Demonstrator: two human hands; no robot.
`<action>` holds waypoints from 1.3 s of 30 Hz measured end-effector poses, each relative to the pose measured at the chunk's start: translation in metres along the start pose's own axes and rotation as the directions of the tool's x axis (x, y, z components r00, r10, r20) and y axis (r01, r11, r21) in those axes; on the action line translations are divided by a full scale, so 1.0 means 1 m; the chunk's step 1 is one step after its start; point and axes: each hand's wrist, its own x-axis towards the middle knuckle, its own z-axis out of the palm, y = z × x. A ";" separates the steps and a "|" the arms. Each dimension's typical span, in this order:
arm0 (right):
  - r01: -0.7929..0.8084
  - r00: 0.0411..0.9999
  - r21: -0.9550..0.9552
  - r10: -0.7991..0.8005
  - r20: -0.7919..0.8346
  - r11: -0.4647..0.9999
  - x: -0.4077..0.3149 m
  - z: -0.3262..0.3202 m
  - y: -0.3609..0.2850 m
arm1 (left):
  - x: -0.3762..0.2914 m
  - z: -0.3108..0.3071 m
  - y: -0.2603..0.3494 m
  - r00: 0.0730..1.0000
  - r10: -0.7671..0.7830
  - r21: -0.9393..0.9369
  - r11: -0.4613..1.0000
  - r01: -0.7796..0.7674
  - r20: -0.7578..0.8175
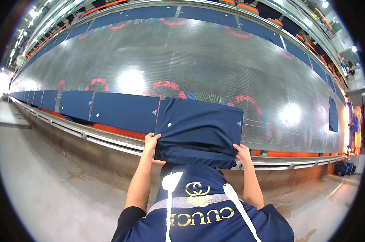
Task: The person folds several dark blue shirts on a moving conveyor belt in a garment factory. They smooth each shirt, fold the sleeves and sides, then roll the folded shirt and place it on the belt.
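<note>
A navy fabric panel [200,130] with a small white mark and a small triangular print lies partly on the long printing table [182,60], its near part wrinkled and hanging over the edge towards my body. My left hand [152,142] pinches its left side near the table's front rail. On the right side, my right hand [241,151] grips the fabric between thumb and fingers. Just left of it, a flat navy panel [125,112] lies against the near edge, with further panels in a row beyond.
A metal rail [110,140] runs along the near edge, above a concrete floor [64,181]. More navy panels [149,12] line the far edge. A small dark fabric piece [333,115] lies at the right, near a brightly lit machine [355,127]. Red curved marks cover parts of the tabletop.
</note>
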 end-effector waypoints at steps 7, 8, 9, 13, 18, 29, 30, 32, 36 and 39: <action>0.150 0.978 0.208 -0.114 -0.175 0.967 0.015 0.001 0.029 | 0.002 0.005 -0.001 0.998 0.005 -0.230 0.973 -0.018 -0.056; 0.174 0.968 0.225 -0.125 -0.218 0.959 0.015 0.000 0.030 | 0.002 0.006 0.001 0.999 -0.028 -0.258 0.966 0.021 -0.025; 0.180 0.975 0.257 -0.137 -0.177 0.949 0.016 0.001 0.031 | 0.002 0.005 0.002 1.000 -0.021 -0.179 0.984 0.017 -0.019; 0.112 0.988 0.167 -0.092 -0.126 0.980 0.008 -0.003 0.028 | 0.001 -0.006 0.006 0.996 -0.062 0.293 0.955 0.040 0.065; 0.076 0.989 0.008 -0.074 -0.128 0.997 0.003 -0.014 0.024 | 0.001 -0.008 0.003 0.992 0.120 0.305 0.945 -0.122 0.025; 0.077 0.996 0.259 -0.084 0.013 0.963 -0.019 0.020 -0.031 | -0.050 -0.005 0.084 0.871 -0.098 -0.308 0.911 0.273 0.481; 0.220 0.975 0.238 -0.221 -0.021 0.946 -0.035 0.022 -0.047 | -0.063 -0.010 0.098 0.861 0.031 -0.374 0.908 0.188 0.508; 0.393 0.920 0.229 -0.384 -0.082 0.891 -0.074 0.028 -0.080 | -0.091 -0.032 0.127 0.861 0.174 -0.349 0.937 0.004 0.479; 0.500 0.865 0.176 -0.497 -0.065 0.848 -0.184 0.025 -0.113 | -0.145 -0.118 0.159 0.717 0.512 -0.549 0.808 -0.215 0.473; 0.544 0.839 0.051 -0.541 -0.059 0.838 -0.266 0.054 -0.086 | -0.175 -0.217 0.152 0.668 0.602 -0.451 0.790 -0.416 0.438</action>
